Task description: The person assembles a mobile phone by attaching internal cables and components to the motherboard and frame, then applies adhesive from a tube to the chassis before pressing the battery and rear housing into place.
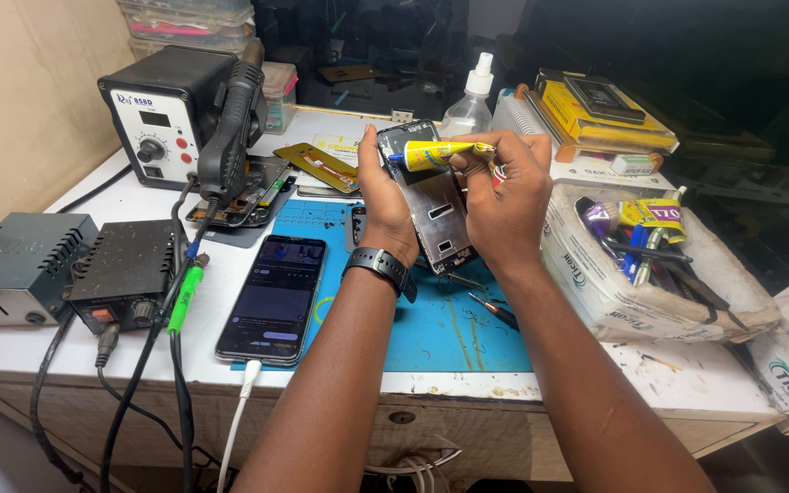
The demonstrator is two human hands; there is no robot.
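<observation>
left hand (383,203) is gripping phone frame (433,203) upright above blue mat (431,333) | right hand (504,187) is pinching yellow glue tube (436,153) at frame's top edge | dark phone (273,298) is lying left, tool box (595,283) crowding right

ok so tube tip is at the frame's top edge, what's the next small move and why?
Probably a light squeeze while drawing the tip along the edge. The right hand holds the yellow tube with its blue nozzle at the top left corner of the phone frame, which the left hand holds tilted up.
</observation>
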